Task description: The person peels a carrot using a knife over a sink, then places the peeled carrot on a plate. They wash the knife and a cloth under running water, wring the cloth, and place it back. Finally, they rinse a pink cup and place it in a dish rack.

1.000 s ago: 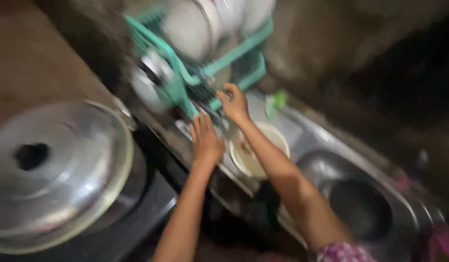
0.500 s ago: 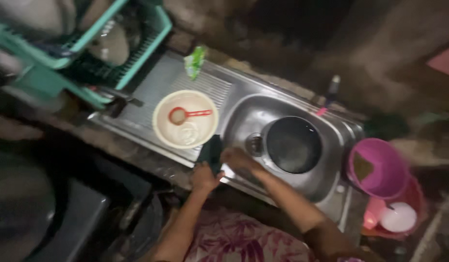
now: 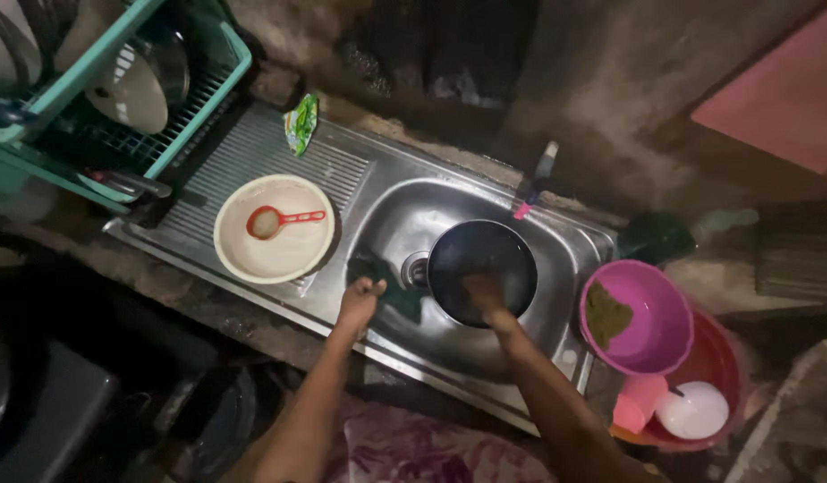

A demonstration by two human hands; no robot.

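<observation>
1. Your right hand (image 3: 483, 293) is inside the dark round pan (image 3: 481, 271), which sits in the steel sink (image 3: 391, 215) basin. The fingers press on the pan's inner floor. Whether that grip is clenched or flat, you can't tell; it's too dark.
2. Your left hand (image 3: 360, 300) rests on a dark cloth (image 3: 377, 273) at the basin's left edge, just beside the drain (image 3: 416, 268). The fingers are curled down on the cloth; it looks like a loose grasp, not a firm one.
3. Key relation: the pan lies right of the left hand, with the drain between them. The right hand is already on it, so it's the nearer one. The pan is round, with no long axis or visible handle.
4. On the drainboard to the left: a cream bowl (image 3: 274, 229) with a red scoop (image 3: 272, 221) in it, its handle pointing right.
5. Further left: a teal dish rack (image 3: 194, 125). To the right of the sink: a pink tub (image 3: 641, 317).
</observation>
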